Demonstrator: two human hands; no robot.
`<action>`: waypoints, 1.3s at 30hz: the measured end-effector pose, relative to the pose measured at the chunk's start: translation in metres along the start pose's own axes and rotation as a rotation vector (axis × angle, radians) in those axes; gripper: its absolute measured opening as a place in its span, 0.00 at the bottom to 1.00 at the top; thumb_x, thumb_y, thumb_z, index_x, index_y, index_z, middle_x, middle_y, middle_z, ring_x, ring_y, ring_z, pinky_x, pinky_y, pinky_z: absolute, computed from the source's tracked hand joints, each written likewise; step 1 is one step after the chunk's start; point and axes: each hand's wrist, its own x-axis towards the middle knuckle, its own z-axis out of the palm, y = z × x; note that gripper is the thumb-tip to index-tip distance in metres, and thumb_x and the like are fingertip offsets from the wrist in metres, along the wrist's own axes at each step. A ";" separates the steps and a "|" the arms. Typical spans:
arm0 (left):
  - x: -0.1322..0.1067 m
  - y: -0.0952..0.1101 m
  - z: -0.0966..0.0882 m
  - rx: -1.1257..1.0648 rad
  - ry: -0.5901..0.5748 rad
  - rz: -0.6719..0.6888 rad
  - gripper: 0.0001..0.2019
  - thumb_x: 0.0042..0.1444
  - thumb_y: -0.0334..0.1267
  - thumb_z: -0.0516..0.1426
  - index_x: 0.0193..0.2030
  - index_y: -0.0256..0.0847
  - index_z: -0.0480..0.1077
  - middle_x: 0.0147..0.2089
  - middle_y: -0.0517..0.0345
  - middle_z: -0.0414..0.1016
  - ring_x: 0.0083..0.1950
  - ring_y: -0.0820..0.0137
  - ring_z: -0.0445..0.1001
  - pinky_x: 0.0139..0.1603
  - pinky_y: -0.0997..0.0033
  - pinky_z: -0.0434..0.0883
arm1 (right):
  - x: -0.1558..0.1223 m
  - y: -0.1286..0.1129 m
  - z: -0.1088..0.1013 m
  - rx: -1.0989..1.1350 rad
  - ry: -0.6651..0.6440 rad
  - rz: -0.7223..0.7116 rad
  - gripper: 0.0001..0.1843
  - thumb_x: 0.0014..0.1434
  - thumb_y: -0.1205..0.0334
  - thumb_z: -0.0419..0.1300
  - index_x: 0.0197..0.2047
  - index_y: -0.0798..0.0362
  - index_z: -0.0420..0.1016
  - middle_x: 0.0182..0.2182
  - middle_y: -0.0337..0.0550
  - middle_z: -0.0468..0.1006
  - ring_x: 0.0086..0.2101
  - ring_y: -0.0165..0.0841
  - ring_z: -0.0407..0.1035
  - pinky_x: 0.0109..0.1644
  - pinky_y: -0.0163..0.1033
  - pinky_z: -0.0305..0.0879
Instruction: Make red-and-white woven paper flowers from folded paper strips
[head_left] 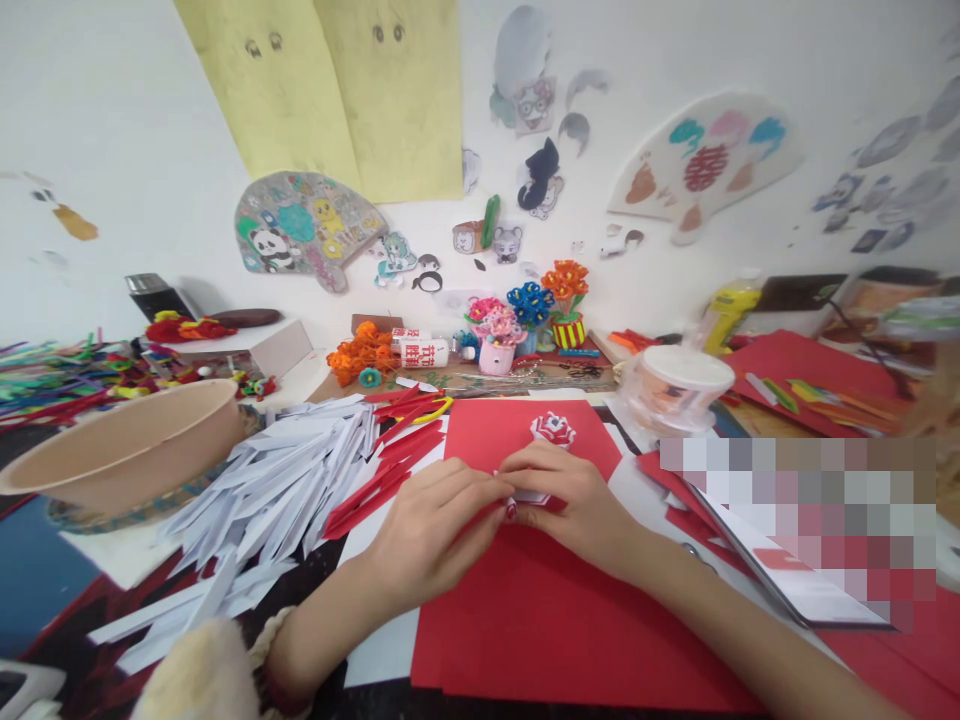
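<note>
My left hand (454, 520) and my right hand (574, 500) meet above a stack of red paper (570, 620). Between their pinched fingertips is a small folded white paper piece (534, 496), with a red-and-white bit (511, 510) at its lower end. The fingers hide much of it. Just beyond my right hand lies a red-and-white folded paper flower (553, 429) on the red paper. To the left of my left hand are a few folded red paper strips (390, 470) and a large heap of folded white paper strips (277, 480).
A beige basin (135, 440) stands at the left. Yellow-handled scissors (435, 410) lie behind the strips. Pots of craft flowers (496, 352) line the wall. At the right are a white-lidded tub (679, 385) and a tablet-like device (795, 580) with a blurred screen.
</note>
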 end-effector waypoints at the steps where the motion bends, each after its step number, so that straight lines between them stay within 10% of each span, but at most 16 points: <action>1: 0.000 0.000 0.000 0.003 0.002 0.005 0.10 0.60 0.28 0.53 0.48 0.38 0.68 0.39 0.52 0.77 0.36 0.69 0.72 0.37 0.68 0.69 | 0.000 0.000 0.000 0.002 0.000 0.002 0.11 0.64 0.57 0.57 0.39 0.54 0.77 0.37 0.48 0.78 0.38 0.36 0.71 0.44 0.43 0.68; 39: -0.003 0.010 -0.003 0.219 -0.074 0.283 0.06 0.58 0.27 0.52 0.40 0.33 0.70 0.24 0.58 0.73 0.23 0.71 0.71 0.20 0.72 0.68 | -0.001 -0.009 -0.016 -0.015 -0.149 -0.099 0.14 0.55 0.52 0.65 0.38 0.55 0.79 0.34 0.46 0.80 0.36 0.34 0.69 0.41 0.41 0.68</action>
